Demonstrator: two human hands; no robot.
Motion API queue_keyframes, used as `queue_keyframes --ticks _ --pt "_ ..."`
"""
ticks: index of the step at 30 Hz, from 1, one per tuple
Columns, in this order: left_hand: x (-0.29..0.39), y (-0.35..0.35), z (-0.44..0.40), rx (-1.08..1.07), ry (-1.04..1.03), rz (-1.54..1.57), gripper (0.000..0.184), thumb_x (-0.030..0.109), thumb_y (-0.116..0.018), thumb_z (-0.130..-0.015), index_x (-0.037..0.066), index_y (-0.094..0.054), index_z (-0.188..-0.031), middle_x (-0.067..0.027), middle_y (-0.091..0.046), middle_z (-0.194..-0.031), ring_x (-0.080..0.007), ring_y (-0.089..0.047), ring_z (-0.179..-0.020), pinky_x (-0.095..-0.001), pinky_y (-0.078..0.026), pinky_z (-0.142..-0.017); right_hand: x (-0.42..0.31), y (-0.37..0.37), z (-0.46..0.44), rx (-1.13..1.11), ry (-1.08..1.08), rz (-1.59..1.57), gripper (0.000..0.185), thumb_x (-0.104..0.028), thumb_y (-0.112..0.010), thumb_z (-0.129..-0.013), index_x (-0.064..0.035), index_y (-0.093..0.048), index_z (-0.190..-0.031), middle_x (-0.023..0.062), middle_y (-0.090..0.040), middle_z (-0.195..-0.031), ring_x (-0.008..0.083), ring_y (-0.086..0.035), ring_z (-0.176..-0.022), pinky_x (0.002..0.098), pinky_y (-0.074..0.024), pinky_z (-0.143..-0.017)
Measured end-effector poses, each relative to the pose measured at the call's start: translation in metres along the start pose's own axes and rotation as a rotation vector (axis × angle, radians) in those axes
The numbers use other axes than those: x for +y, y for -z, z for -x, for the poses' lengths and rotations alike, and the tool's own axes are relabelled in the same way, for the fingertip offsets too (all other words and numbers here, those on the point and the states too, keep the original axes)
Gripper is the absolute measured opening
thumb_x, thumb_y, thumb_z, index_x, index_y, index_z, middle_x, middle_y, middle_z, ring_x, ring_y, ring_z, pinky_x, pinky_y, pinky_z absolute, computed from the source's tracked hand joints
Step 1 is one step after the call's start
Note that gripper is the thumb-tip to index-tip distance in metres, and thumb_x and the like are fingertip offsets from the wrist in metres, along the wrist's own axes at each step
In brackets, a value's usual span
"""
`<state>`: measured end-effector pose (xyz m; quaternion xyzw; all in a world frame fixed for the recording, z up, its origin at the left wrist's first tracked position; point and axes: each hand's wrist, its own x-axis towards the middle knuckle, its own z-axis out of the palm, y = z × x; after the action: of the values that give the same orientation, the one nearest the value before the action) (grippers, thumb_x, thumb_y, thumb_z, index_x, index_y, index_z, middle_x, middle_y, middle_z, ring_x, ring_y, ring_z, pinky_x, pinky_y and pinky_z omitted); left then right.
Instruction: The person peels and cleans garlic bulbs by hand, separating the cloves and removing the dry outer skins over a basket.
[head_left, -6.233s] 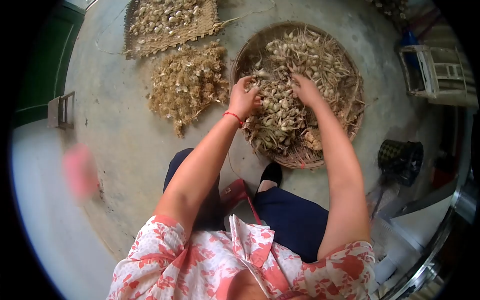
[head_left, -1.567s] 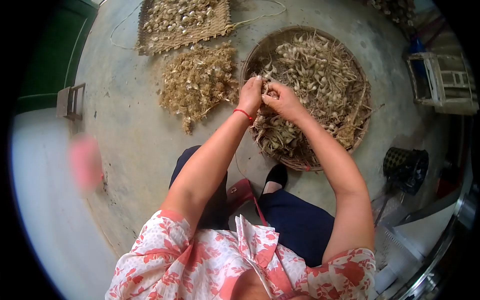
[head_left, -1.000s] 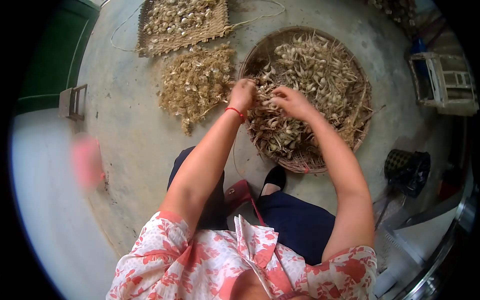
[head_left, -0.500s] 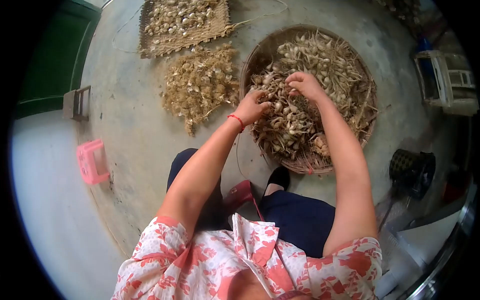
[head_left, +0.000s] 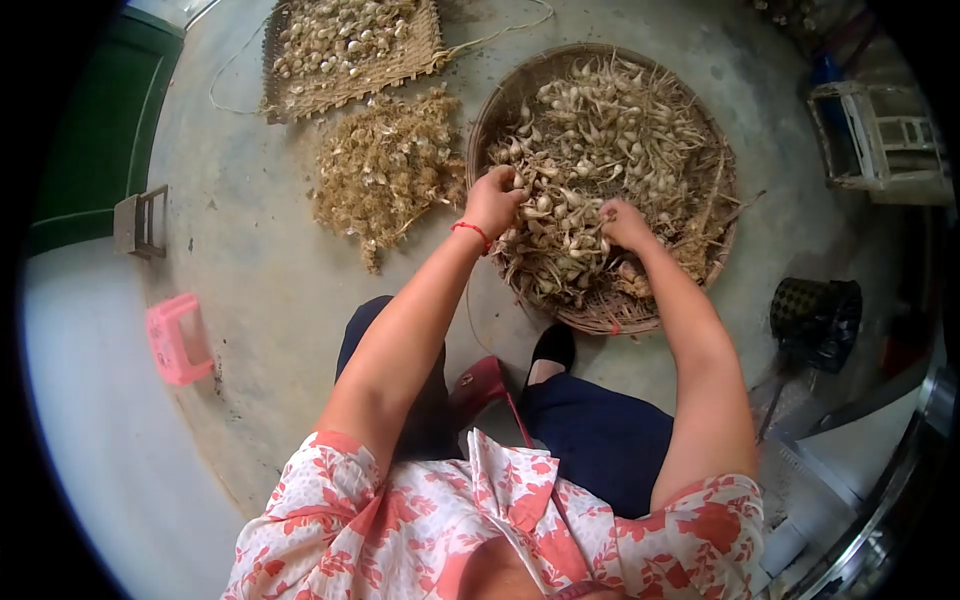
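Observation:
A round woven basket (head_left: pixel 477 130) on the floor holds many dried bulbs (head_left: pixel 655 130) with stalks and roots. At its left side my left hand (head_left: pixel 493 203), with a red string on the wrist, is at the near heap of bulbs (head_left: pixel 560 222), its fingers curled at a pale bulb. My right hand (head_left: pixel 626 226) is closed at the right side of that heap, its fingertips pressed together; whatever they hold is too small to make out. Below it lies a light brown clump (head_left: pixel 632 280) near the basket's front rim.
A pile of dry trimmings (head_left: pixel 385 175) lies left of the basket, below a woven mat (head_left: pixel 400 62) with bulbs. A pink stool (head_left: pixel 172 340) and a small wooden stool (head_left: pixel 140 222) are at the left. At the right are a wooden frame (head_left: pixel 865 145) and a black bag (head_left: pixel 825 325).
My right hand has moved down, from over the middle of the basket to the right side of the near heap. My left hand has shifted slightly, its fingers now curled in more. The view has shifted slightly.

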<state>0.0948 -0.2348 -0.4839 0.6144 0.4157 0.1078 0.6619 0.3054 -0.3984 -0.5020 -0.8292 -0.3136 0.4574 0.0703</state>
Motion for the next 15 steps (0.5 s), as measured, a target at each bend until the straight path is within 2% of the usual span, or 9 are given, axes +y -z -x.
queue_keyframes --ticks 1,2,5,7,9,11,12,13,15 --pt "0.002 -0.001 0.000 -0.049 0.063 0.142 0.012 0.002 -0.061 -0.082 0.002 -0.049 -0.084 -0.0009 -0.053 -0.074 -0.0103 -0.053 -0.065 -0.0265 -0.047 -0.054 -0.009 0.006 0.005 -0.025 -0.024 -0.348 0.032 0.001 -0.058 -0.082 0.0002 -0.051 -0.113 0.0141 -0.061 -0.092 0.0185 -0.063 -0.071 0.0327 -0.0529 -0.062" --pt "0.001 -0.002 0.000 -0.049 0.065 0.144 0.012 0.002 -0.061 -0.082 0.002 -0.049 -0.084 -0.0009 -0.053 -0.074 -0.0103 -0.053 -0.065 -0.0265 -0.047 -0.054 -0.014 0.009 0.002 0.004 0.048 -0.486 0.027 0.002 -0.056 -0.082 0.0000 -0.053 -0.110 0.0097 -0.060 -0.086 0.0132 -0.058 -0.058 0.0269 -0.0516 -0.055" --pt "0.014 -0.003 0.009 -0.056 0.023 0.012 0.020 0.007 -0.066 -0.081 0.001 -0.054 -0.097 -0.0029 -0.057 -0.081 -0.0104 -0.053 -0.065 -0.0255 -0.048 -0.052 -0.033 0.034 -0.001 0.044 0.108 -0.615 0.023 -0.004 -0.052 -0.089 -0.0004 -0.052 -0.112 0.0045 -0.060 -0.082 0.0108 -0.061 -0.070 0.0249 -0.0525 -0.062" --pt "0.038 0.000 0.028 -0.151 0.103 -0.103 0.047 0.018 -0.072 -0.077 0.004 -0.053 -0.117 -0.0115 -0.062 -0.092 -0.0172 -0.061 -0.080 -0.0312 -0.051 -0.065 -0.048 0.048 0.004 -0.004 0.124 -0.713 0.023 -0.005 -0.052 -0.090 -0.0010 -0.052 -0.112 0.0040 -0.060 -0.083 0.0096 -0.060 -0.070 0.0242 -0.0525 -0.064" --pt "0.011 -0.003 0.020 -0.077 -0.191 -0.316 0.060 0.024 -0.074 -0.075 0.007 -0.047 -0.126 -0.0179 -0.059 -0.108 -0.0253 -0.060 -0.099 -0.0343 -0.050 -0.080 -0.060 0.055 0.008 -0.063 0.139 -0.809 0.023 -0.006 -0.052 -0.090 -0.0016 -0.052 -0.112 0.0035 -0.060 -0.083 0.0085 -0.059 -0.069 0.0234 -0.0526 -0.065" --pt "0.023 -0.005 0.031 0.040 -0.278 -0.612 0.065 0.028 -0.075 -0.073 0.006 -0.047 -0.127 -0.0210 -0.054 -0.118 -0.0307 -0.053 -0.111 -0.0362 -0.044 -0.092 -0.075 0.059 0.014 -0.159 0.228 -0.862 0.024 -0.006 -0.052 -0.089 0.0009 -0.053 -0.113 0.0067 -0.062 -0.085 0.0081 -0.059 -0.067 0.0239 -0.0539 -0.067" --pt "0.023 -0.005 0.028 0.091 -0.434 -0.639 0.064 0.025 -0.075 -0.074 0.004 -0.046 -0.127 -0.0186 -0.056 -0.116 -0.0263 -0.057 -0.105 -0.0336 -0.048 -0.086 -0.084 0.059 0.020 -0.180 0.234 -0.841 0.023 -0.008 -0.053 -0.089 0.0008 -0.054 -0.110 0.0061 -0.062 -0.084 0.0086 -0.059 -0.067 0.0243 -0.0533 -0.065" --pt "0.029 -0.005 0.027 0.100 -0.428 -0.641 0.064 0.025 -0.075 -0.074 0.004 -0.046 -0.127 -0.0186 -0.056 -0.116 -0.0263 -0.057 -0.105 -0.0336 -0.048 -0.086 -0.088 0.057 0.019 -0.190 0.238 -0.838 0.023 -0.008 -0.053 -0.089 0.0008 -0.054 -0.110 0.0061 -0.062 -0.084 0.0086 -0.059 -0.067 0.0243 -0.0533 -0.065" --pt "0.043 -0.005 0.025 -0.155 -0.177 -0.117 0.054 0.017 -0.066 -0.084 0.004 -0.043 -0.130 -0.0112 -0.051 -0.124 -0.0178 -0.060 -0.095 -0.0304 -0.051 -0.076 -0.095 0.053 0.018 -0.364 0.388 -0.860 0.022 -0.010 -0.055 -0.088 0.0000 -0.054 -0.108 0.0047 -0.061 -0.081 0.0089 -0.059 -0.066 0.0248 -0.0524 -0.062"
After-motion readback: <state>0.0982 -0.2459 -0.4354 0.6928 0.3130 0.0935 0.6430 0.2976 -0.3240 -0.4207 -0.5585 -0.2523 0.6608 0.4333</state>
